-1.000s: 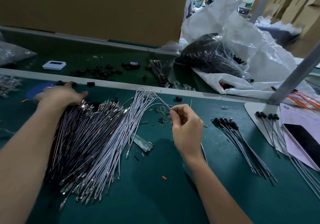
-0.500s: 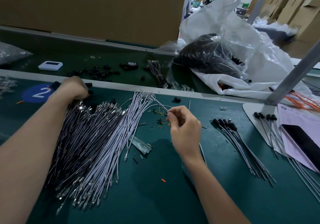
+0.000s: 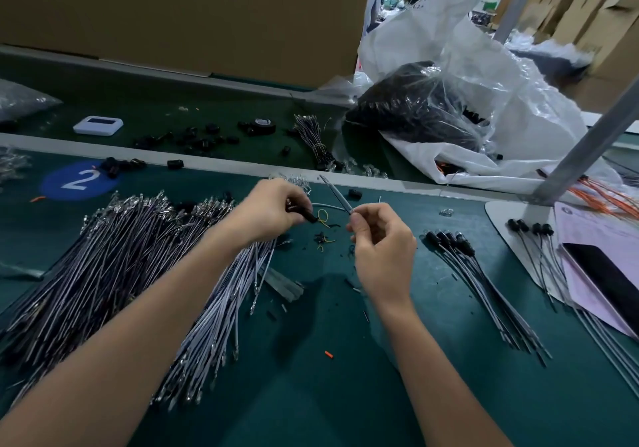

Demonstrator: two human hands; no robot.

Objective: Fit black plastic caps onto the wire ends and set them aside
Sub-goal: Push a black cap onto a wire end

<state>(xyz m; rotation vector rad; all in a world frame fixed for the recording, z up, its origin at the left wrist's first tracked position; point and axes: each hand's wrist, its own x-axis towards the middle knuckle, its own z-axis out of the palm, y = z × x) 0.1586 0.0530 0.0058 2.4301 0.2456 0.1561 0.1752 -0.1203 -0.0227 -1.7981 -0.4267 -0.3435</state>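
Note:
My left hand pinches a black plastic cap between thumb and fingers, above the green bench mat. My right hand grips a thin grey wire whose bare end points up and away to the left. Cap and wire end are a short gap apart. A big heap of uncapped grey wires lies at the left under my left forearm. Capped wires lie fanned out to the right of my right hand. Loose black caps sit by the blue "2" sticker.
A metal rail divides the bench from a conveyor holding more caps, a white device and a tape roll. A plastic bag of black parts sits at the back right. A grey post, pink paper and a phone stand on the right.
My left hand left the caps near the "2" sticker and came right to the middle with a black cap in it. My right hand kept its wire and rose slightly.

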